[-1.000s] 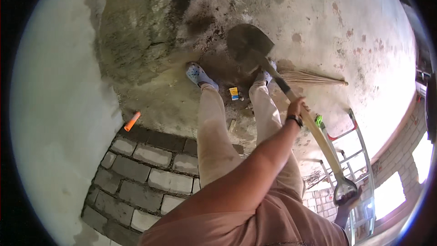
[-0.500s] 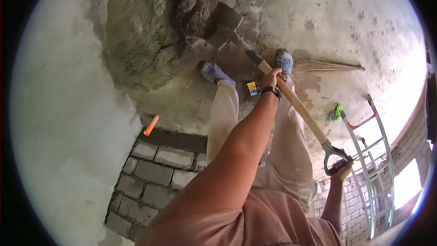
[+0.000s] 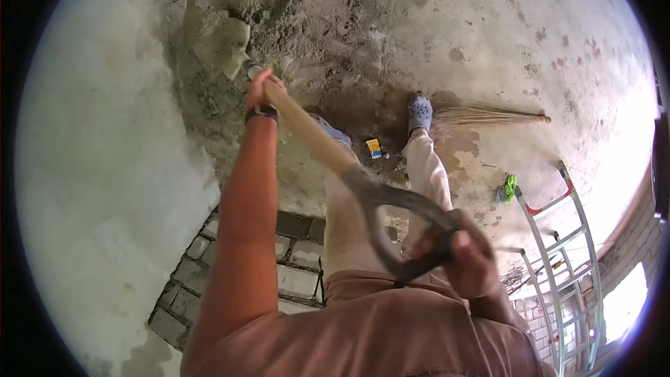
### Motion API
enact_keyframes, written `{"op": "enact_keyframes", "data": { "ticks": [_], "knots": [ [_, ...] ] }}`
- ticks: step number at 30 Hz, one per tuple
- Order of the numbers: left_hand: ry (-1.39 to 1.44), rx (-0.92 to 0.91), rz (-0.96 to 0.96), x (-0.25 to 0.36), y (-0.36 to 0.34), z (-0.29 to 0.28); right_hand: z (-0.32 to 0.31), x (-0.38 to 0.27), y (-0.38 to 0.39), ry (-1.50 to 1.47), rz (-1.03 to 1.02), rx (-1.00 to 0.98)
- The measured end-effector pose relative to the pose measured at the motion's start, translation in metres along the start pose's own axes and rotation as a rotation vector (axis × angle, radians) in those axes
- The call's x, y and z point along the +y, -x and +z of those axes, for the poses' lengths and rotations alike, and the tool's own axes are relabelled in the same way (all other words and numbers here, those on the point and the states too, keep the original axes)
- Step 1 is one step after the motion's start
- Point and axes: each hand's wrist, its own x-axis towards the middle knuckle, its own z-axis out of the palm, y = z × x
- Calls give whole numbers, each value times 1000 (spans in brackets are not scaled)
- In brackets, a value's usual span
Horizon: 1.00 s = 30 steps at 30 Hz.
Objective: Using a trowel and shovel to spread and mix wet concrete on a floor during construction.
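A shovel (image 3: pixel 313 132) slants from the upper left to the lower right across my body. Near the blade end, my left hand (image 3: pixel 264 88) is wrapped round its wooden shaft. My right hand (image 3: pixel 466 257), slightly blurred, grips the dark D-shaped handle close to my belly. The blade (image 3: pixel 232 49) lies over the grey, wet-looking mortar (image 3: pixel 199 73) beside the left wall and is partly coated with it. How much it carries, if anything, I cannot tell. Rough, crumbly grey mix (image 3: pixel 335 28) spreads to the right of the blade.
A twig broom (image 3: pixel 488 114) lies right of my right shoe (image 3: pixel 420 112). A small yellow and blue packet (image 3: pixel 375 148) is on the floor between my feet. An aluminium ladder (image 3: pixel 558 237) stands at the right, near a green bundle (image 3: pixel 509 187). Plastered wall (image 3: pixel 105 167) and blockwork (image 3: pixel 188 276) are at the left.
The shovel blade has swung left from the crumbly mix to the mortar by the wall. My left hand moved left with it; my right hand brought the handle inward, closer to my body.
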Motion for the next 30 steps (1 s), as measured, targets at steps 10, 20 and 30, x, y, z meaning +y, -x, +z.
{"op": "enact_keyframes", "data": {
  "ticks": [10, 20, 30],
  "knots": [
    [32, 15, -646, -441, 93, 92, -292, 4, 135, 120, -177, 1318],
    [-217, 92, -415, -437, -6, -16, -319, 127, 41, 170, -149, 1264],
    [29, 48, -469, -292, 54, -15, -289, 146, 30, -77, -233, 1038]
  ]
}}
